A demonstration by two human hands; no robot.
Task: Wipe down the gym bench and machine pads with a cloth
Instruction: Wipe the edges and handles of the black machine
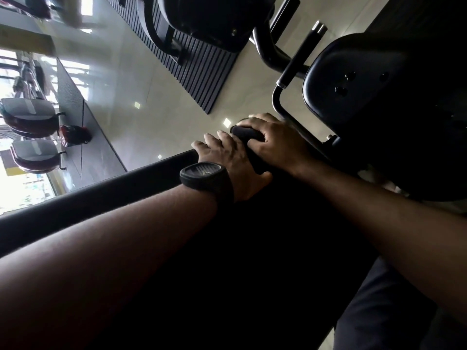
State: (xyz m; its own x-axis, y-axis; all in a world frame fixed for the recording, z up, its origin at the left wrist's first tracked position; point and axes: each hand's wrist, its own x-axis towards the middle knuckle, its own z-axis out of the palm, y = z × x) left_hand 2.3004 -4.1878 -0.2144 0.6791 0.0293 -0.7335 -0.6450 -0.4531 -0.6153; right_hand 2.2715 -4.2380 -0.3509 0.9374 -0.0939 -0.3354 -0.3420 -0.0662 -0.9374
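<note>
A long black bench pad (pixel 101 198) runs from the lower left up to the middle of the tilted head view. My left hand (pixel 227 157), with a black watch on the wrist, rests on the pad's far end with its fingers stretched over the edge. Right beside it, my right hand (pixel 278 145) curls round a dark wad that looks like a black cloth (pixel 246 134) and holds it against the pad's end. It is too dark to make out the wad's texture. A second black machine pad (pixel 366 79) sits just beyond my right hand.
A black tube frame with a foam grip (pixel 300 59) stands between the pads. Another padded machine (pixel 209 18) rests on a ribbed rubber mat (pixel 202 72) on the pale tiled floor. Grey-and-red seats (pixel 30 117) and a red object (pixel 75 135) stand by bright windows at left.
</note>
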